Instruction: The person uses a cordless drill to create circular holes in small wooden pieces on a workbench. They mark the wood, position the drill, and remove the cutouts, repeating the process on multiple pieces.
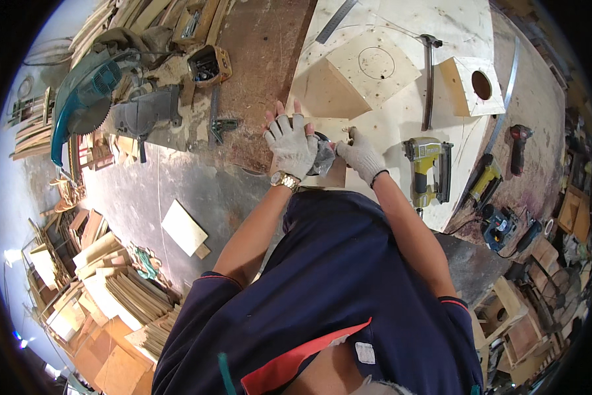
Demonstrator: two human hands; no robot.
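Both my hands wear white gloves, with bare fingertips showing on the left. My left hand [291, 145] lies with its fingers spread at the upper left of a small light plywood piece [335, 179]. My right hand [363, 157] is closed beside it, thumb and fingers bent together; what they hold is mostly hidden. Between the hands is a dark round shape with a crumpled, shiny grey material [323, 158] over it, partly covered by my left hand. Just beyond stands a plywood box [391, 69] with a circle drawn on its face.
A plywood box with a round hole [467, 89], a bar clamp [429, 85] and a yellow-green nail gun [427, 168] sit at the right. Farther right lie a second nailer [485, 181], a drill [519, 148] and a blue jigsaw [498, 227]. A mitre saw [88, 99] stands left.
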